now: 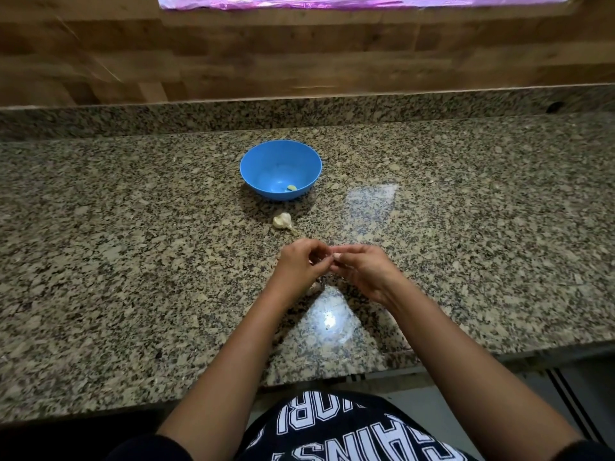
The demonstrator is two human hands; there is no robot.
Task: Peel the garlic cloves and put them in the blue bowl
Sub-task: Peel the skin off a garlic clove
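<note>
A blue bowl (266, 158) stands on the granite counter, with one peeled pale-yellow clove (292, 187) lying inside near its front wall. A partial garlic bulb (283, 221) with a dry stem lies just in front of the bowl. Closer to me, my left hand (299, 266) and my right hand (361, 269) meet fingertip to fingertip above the counter, pinching something small between them that the fingers almost fully hide; it looks like a garlic clove. A pale scrap of garlic or skin (314, 288) lies on the counter under my left wrist.
The speckled granite counter (133, 244) runs wide to both sides, with a raised granite backsplash and a wooden wall behind. Its front edge lies near my body. A small dark object (554, 107) sits at the far right on the backsplash.
</note>
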